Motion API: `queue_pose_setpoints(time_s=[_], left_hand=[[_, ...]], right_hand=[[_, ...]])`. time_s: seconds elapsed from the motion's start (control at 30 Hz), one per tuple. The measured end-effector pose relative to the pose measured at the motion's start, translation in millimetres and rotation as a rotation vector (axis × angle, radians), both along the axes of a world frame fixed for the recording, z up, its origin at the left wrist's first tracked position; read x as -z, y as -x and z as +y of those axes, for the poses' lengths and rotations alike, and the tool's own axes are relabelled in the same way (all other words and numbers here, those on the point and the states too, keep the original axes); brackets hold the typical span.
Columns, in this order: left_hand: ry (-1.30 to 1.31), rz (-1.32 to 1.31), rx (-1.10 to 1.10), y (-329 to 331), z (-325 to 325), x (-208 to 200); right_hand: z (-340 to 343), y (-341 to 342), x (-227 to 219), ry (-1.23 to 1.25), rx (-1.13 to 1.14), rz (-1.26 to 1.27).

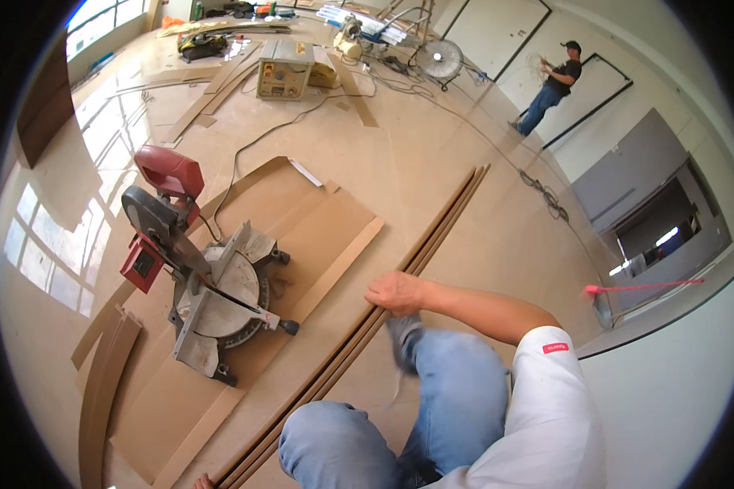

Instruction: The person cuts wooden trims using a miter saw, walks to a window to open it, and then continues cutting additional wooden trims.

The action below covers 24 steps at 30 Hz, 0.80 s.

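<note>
Several long, narrow brown strips [442,226] lie side by side in a bundle, slanting from the lower left to the upper right beside my bent knees. My right hand [395,293] is closed over them about midway along. At the bottom edge only the fingertips of my left hand [204,482] show, curled against the strips' near end; the rest of that hand is out of view. To the left of the bundle stands a red and grey miter saw [228,306] with a round metal base, touched by neither hand.
Cardboard sheets [318,244] lie under the saw, with a curved brown strip [110,391] at their left. A cable [240,151] runs toward a boxy machine [285,72]. Farther off are a floor fan [439,59], a coiled cable [546,196] and a standing person [553,85] holding wire.
</note>
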<state>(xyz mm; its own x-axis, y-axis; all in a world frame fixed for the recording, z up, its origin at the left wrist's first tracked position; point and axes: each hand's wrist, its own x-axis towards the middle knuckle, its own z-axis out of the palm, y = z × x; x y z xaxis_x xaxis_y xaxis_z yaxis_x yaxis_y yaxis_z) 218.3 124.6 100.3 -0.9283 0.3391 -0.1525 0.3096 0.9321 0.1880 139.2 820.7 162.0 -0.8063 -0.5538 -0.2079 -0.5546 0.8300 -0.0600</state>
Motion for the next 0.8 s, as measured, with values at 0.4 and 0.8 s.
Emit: queue_pose_setpoints(time_s=[0.4,0.8], left_hand=[[-0.039,0.067,-0.018,43,81,47],[0.035,0.184,-0.257,204,259,23]], right_hand=[[114,96,86,0.119,-0.019,0.145],[249,343,118,0.106,-0.026,0.296]])
